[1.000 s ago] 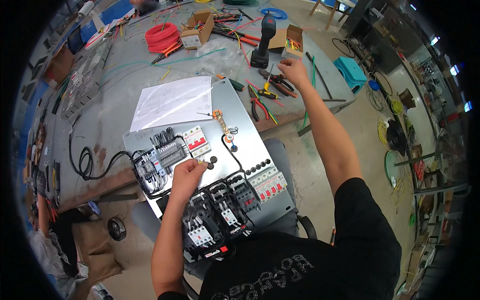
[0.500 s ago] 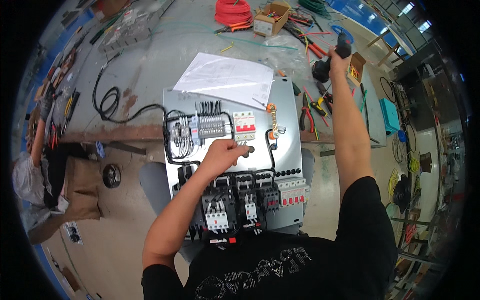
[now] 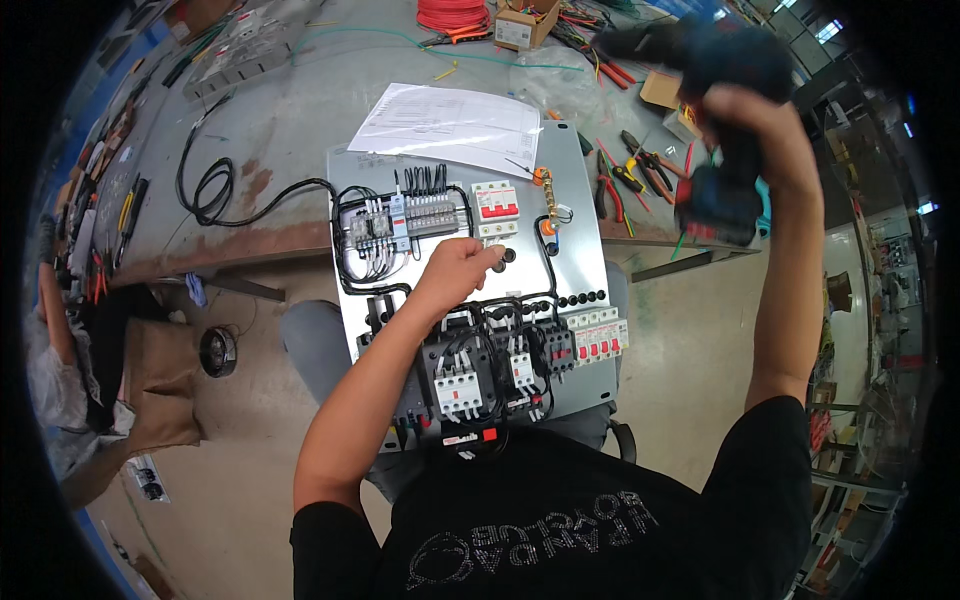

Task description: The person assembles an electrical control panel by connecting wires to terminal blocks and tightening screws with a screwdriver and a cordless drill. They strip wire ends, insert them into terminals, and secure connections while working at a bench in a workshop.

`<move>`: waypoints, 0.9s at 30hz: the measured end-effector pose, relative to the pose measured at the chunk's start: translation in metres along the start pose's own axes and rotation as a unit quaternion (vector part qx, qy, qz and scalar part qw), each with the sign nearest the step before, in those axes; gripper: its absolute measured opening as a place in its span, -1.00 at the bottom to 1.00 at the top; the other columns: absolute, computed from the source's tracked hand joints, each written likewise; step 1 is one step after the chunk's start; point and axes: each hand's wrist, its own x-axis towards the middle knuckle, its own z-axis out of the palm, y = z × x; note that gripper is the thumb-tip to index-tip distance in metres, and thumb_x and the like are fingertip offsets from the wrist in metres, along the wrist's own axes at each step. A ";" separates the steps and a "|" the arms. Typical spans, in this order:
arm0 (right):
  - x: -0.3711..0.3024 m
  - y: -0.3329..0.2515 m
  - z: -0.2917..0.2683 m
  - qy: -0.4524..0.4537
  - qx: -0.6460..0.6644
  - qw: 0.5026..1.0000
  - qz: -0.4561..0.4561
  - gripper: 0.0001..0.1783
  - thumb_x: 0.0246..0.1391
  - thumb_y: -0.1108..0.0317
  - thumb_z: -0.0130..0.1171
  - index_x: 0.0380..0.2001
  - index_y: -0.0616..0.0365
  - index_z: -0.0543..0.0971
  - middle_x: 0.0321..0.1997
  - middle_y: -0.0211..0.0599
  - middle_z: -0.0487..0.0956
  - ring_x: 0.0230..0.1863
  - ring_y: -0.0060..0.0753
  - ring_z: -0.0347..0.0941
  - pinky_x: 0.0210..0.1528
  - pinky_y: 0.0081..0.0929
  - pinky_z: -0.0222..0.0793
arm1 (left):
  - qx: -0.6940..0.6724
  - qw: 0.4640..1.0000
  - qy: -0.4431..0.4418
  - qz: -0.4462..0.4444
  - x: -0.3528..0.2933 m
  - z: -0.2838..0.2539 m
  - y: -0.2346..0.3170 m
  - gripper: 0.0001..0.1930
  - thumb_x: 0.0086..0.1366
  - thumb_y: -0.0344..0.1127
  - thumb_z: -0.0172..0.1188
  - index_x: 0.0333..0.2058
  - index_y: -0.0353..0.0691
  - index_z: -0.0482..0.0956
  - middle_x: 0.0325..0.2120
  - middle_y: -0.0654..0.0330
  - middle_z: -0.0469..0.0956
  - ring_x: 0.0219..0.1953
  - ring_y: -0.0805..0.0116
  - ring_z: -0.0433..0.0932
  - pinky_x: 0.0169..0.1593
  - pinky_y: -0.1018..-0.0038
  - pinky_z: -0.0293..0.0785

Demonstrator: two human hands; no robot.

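Note:
My right hand (image 3: pixel 765 130) is closed around the grip of a dark cordless drill (image 3: pixel 735 70), raised at the upper right and blurred by motion. A metal mounting plate (image 3: pixel 585 230) leans between my lap and the bench. Over its middle my left hand (image 3: pixel 455 275) is pinched, close to two black round pieces (image 3: pixel 509 256) just under a white breaker with red levers (image 3: pixel 495 205). What its fingertips hold is hidden. Wired terminal blocks (image 3: pixel 430 213) lie left of the breaker. Contactors (image 3: pixel 458 385) and a row of red-levered breakers (image 3: pixel 598 338) line the near end.
White paper sheets (image 3: pixel 445 125) lie over the plate's far edge. Pliers (image 3: pixel 655 170), a cardboard box (image 3: pixel 525 25) and a red wire coil (image 3: pixel 452 15) are on the bench (image 3: pixel 290 150). A black cable (image 3: pixel 265 220) loops at left. Another person's arm (image 3: pixel 58 310) shows at far left.
My right hand has lifted the drill off the bench's right side and brought it nearer. My left hand has shifted slightly up with the plate, still pinched below the breaker.

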 end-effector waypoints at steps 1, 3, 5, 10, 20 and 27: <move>-0.006 -0.004 0.024 -0.053 -0.041 0.997 0.039 -0.59 0.05 0.21 0.50 -0.08 0.20 0.71 -0.30 -0.37 0.72 -0.33 -0.56 0.60 -0.24 -0.50 0.55 | -0.013 1.000 0.010 -0.011 -0.002 -0.004 -0.003 -0.59 0.44 0.00 0.31 -0.39 -0.27 0.69 -0.65 0.33 0.48 -0.62 0.60 0.32 -0.51 0.52 0.21; -0.026 -0.019 0.078 -0.098 -0.078 0.991 0.041 -0.55 -0.07 0.29 0.55 -0.08 0.20 0.71 -0.34 -0.39 0.71 -0.34 -0.60 0.58 -0.28 -0.52 0.50 | -0.037 0.999 0.010 -0.013 -0.004 -0.006 -0.004 -0.60 0.42 -0.02 0.34 -0.40 -0.27 0.67 -0.65 0.35 0.45 -0.64 0.62 0.27 -0.56 0.53 0.15; -0.031 -0.018 0.104 -0.151 -0.158 0.976 -0.019 -0.56 -0.07 0.35 0.52 -0.07 0.21 0.70 -0.42 -0.41 0.68 -0.43 -0.65 0.52 -0.35 -0.52 0.45 | -0.043 0.999 0.010 -0.007 -0.003 -0.005 -0.006 -0.61 0.42 -0.03 0.35 -0.41 -0.28 0.66 -0.64 0.34 0.46 -0.65 0.61 0.27 -0.57 0.52 0.14; -0.026 -0.019 0.123 -0.208 -0.194 0.955 0.078 -0.62 -0.05 0.34 0.49 -0.14 0.24 0.70 -0.43 -0.37 0.67 -0.49 -0.59 0.49 -0.40 -0.50 0.41 | -0.043 0.999 0.004 0.013 0.002 -0.003 -0.013 -0.62 0.47 -0.03 0.33 -0.36 -0.27 0.65 -0.66 0.38 0.41 -0.70 0.65 0.23 -0.64 0.57 0.08; -0.019 -0.025 0.145 -0.206 -0.274 0.938 0.050 -0.52 -0.15 0.23 0.52 -0.19 0.33 0.68 -0.39 -0.18 0.70 -0.36 -0.35 0.58 -0.22 -0.35 0.51 | -0.051 0.999 -0.002 0.015 0.008 -0.003 -0.020 -0.62 0.46 -0.03 0.33 -0.37 -0.27 0.65 -0.64 0.35 0.45 -0.70 0.61 0.26 -0.64 0.56 0.09; -0.013 -0.031 0.156 -0.206 -0.325 0.922 0.043 -0.52 -0.18 0.28 0.51 -0.19 0.36 0.66 -0.35 -0.09 0.70 -0.34 -0.27 0.58 -0.18 -0.34 0.52 | -0.050 0.999 -0.005 0.012 0.008 -0.003 -0.019 -0.62 0.45 -0.03 0.33 -0.33 -0.30 0.68 -0.65 0.33 0.46 -0.70 0.61 0.28 -0.64 0.57 0.10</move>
